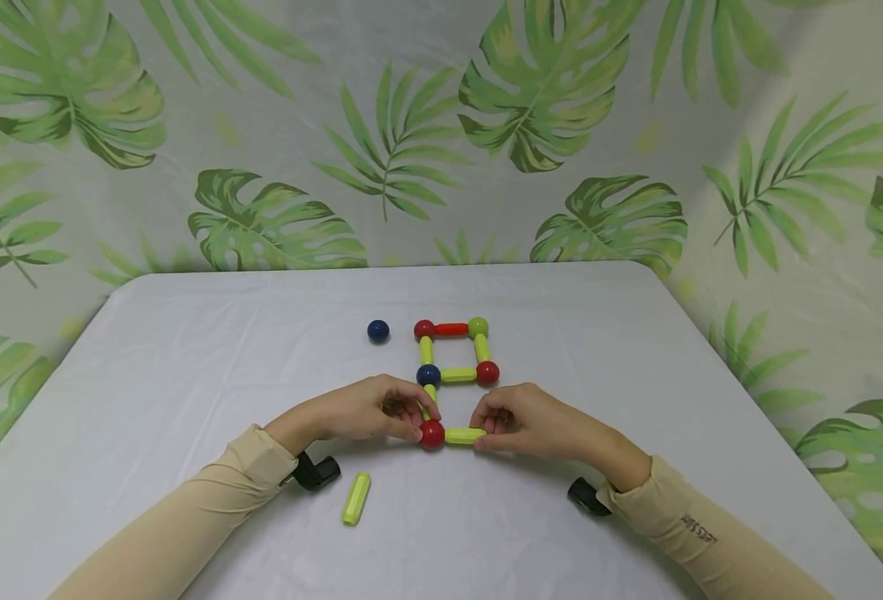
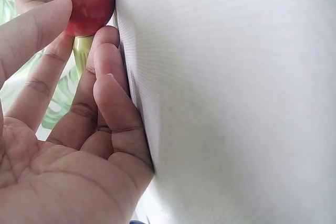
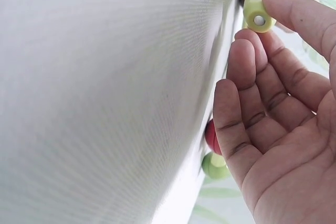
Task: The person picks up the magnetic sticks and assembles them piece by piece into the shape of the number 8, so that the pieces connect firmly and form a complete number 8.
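With thumb and fingers my left hand (image 1: 370, 408) pinches a red ball (image 1: 431, 434) at the near end of a ball-and-rod figure. A yellow-green magnetic rod (image 1: 464, 436) extends rightward from that ball, and my right hand (image 1: 535, 425) pinches its outer end. In the right wrist view a silvery dot shows on the end face of the rod (image 3: 258, 9). Another yellow-green rod (image 1: 431, 398), partly behind the left fingers, links the held ball to a blue ball (image 1: 428, 376). Beyond it stands a square of rods and balls, with a red rod (image 1: 451, 330) on its far side.
A loose blue ball (image 1: 378, 332) lies left of the square. Nearer me, a loose yellow-green rod (image 1: 356, 499) rests below the left wrist. The white-covered table (image 1: 187, 350) ends at a leaf-patterned cloth (image 1: 389, 150) behind it.
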Demonstrator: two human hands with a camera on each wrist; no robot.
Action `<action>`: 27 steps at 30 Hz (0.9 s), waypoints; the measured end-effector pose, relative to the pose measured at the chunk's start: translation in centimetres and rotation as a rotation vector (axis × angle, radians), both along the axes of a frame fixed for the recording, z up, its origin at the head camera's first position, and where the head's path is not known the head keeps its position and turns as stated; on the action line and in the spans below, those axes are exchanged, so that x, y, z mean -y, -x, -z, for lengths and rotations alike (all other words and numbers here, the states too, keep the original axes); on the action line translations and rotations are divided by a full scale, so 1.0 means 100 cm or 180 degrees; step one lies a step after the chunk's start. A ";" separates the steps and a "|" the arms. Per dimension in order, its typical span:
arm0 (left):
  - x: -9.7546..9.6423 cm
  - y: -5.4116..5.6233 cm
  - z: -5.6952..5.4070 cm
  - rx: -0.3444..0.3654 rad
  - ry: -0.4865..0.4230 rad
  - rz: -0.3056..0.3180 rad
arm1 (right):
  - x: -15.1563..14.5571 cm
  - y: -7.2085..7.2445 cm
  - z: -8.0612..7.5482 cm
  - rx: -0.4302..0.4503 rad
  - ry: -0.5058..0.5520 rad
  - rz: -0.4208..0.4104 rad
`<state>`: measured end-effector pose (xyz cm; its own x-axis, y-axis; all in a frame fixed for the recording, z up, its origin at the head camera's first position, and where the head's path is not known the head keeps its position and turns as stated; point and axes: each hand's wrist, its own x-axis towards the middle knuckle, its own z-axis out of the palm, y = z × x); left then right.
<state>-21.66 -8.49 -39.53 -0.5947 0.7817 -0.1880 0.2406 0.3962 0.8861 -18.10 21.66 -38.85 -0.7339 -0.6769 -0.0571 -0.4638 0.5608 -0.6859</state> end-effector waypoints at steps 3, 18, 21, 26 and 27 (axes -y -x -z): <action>0.000 0.000 0.001 0.0010 -0.0002 -0.0007 | 0.000 0.000 0.000 -0.0006 0.0006 -0.0005; 0.000 0.001 0.002 0.0030 -0.0034 0.0017 | -0.001 0.001 -0.002 -0.0047 -0.0007 -0.0033; 0.001 0.000 0.001 0.0023 -0.0037 0.0024 | -0.001 0.001 -0.003 -0.0027 -0.0020 -0.0032; 0.000 -0.001 0.000 -0.0022 0.0002 0.0007 | -0.001 0.001 -0.003 -0.0016 -0.0045 -0.0008; 0.000 -0.001 0.000 -0.0030 0.0017 -0.0003 | -0.001 0.002 -0.003 -0.0013 -0.0048 -0.0003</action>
<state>-21.55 -8.49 -39.52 -0.5972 0.7801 -0.1865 0.2486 0.4010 0.8817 -18.26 21.80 -38.59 -0.7335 -0.6766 -0.0644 -0.4670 0.5707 -0.6754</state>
